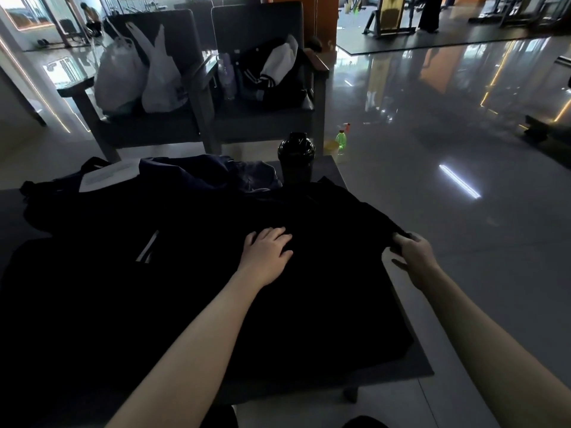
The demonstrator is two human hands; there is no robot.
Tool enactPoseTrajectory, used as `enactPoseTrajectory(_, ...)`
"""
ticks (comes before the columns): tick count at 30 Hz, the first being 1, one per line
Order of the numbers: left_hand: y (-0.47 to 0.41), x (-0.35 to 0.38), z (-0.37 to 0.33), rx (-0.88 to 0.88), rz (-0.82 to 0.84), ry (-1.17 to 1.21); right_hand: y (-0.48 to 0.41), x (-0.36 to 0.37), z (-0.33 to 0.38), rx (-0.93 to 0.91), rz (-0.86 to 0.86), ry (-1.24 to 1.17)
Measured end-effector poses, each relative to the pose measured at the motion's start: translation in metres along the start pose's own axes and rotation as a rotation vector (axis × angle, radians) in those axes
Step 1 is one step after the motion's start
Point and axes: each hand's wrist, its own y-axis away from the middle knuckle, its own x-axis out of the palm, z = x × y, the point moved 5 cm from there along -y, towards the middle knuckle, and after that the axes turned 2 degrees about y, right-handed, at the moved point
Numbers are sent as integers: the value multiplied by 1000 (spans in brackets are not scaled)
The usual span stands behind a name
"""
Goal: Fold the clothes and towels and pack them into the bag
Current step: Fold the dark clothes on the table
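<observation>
A black garment (324,288) lies spread over the low dark table (414,359) in front of me. My left hand (267,247) rests flat on its middle, fingers apart. My right hand (412,253) pinches the garment's right edge just past the table side and holds it taut. More dark clothing (77,273) with white stripes lies to the left. A navy bundle, possibly the bag (197,176), sits at the table's far side; I cannot tell for sure in the dim light.
A black shaker bottle (296,157) stands at the table's far edge. Two dark chairs behind hold white plastic bags (136,75) and a black-and-white jacket (272,72). A green spray bottle (340,139) stands on the glossy floor. People are far off.
</observation>
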Motion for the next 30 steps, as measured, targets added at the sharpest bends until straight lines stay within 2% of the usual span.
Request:
enactPoseTrajectory(2, -1, 1, 0, 5, -19, -10, -1, -3, 15, -139, -69, -85)
enactPoseTrajectory(5, -1, 1, -3, 5, -42, -16, 22, 10, 56, -589, -164, 174)
enactPoseTrajectory(7, -1, -2, -4, 12, -51, -14, 52, 38, 72, -910, -37, 434)
enactPoseTrajectory(9, -3, -6, -2, -4, -36, 39, 75, 66, 59, -1058, 220, 697)
enactPoseTrajectory(11, -6, -9, 1, -27, -30, 125, 81, 75, 33, -1019, 360, 948)
enactPoseTrajectory(13, -7, -11, 1, -43, -40, 188, 81, 75, 15, -973, 354, 1087)
enactPoseTrajectory(17, -12, -20, -3, -162, -83, 327, 88, 77, 9, -1039, 307, 1052)
enactPoseTrajectory(20, -20, -32, -18, -177, -244, 349, 87, 71, 15, -967, 167, 893)
enactPoseTrajectory(22, -31, -37, -36, -40, -268, 284, 83, 66, 22, -844, 35, 800)
enactPoseTrajectory(25, -49, -33, -58, 156, -89, 24, 68, 65, 20, -591, -6, 794)
enactPoseTrajectory(27, -58, -32, -60, 177, -71, -128, 57, 67, 16, -458, 26, 770)
enactPoseTrajectory(30, -59, -36, -54, 179, -111, -179, 51, 68, 16, -426, 2, 685)
